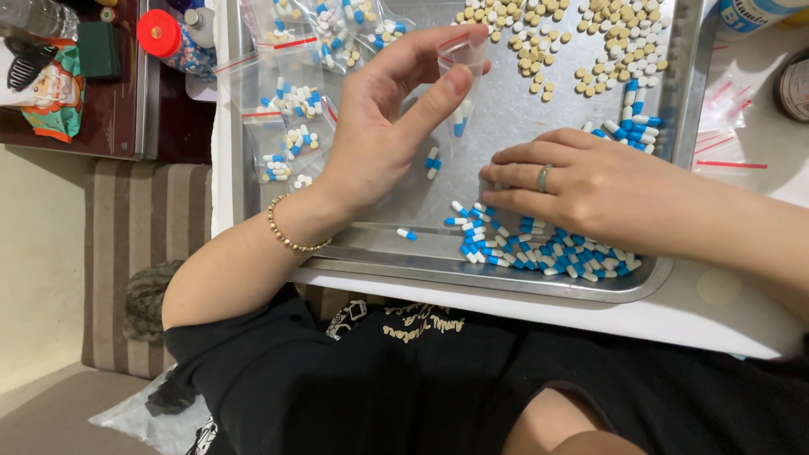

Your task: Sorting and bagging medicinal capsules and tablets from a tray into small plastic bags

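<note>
Filling step, it seems: the left hand (379, 126) pinches a small clear bag (462, 88) upright over the tray (506, 278), a blue-white capsule inside. The right hand (581, 181) lies flat and open, fingertips on the capsule pile (548, 253). Next likely calls for gathering capsules and dropping them into the bag's mouth

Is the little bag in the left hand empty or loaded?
Loaded: the small clear bag pinched by the left hand shows blue-and-white capsules inside.

Clear bag (462, 57), blue-white capsules (548, 253) beneath
</note>
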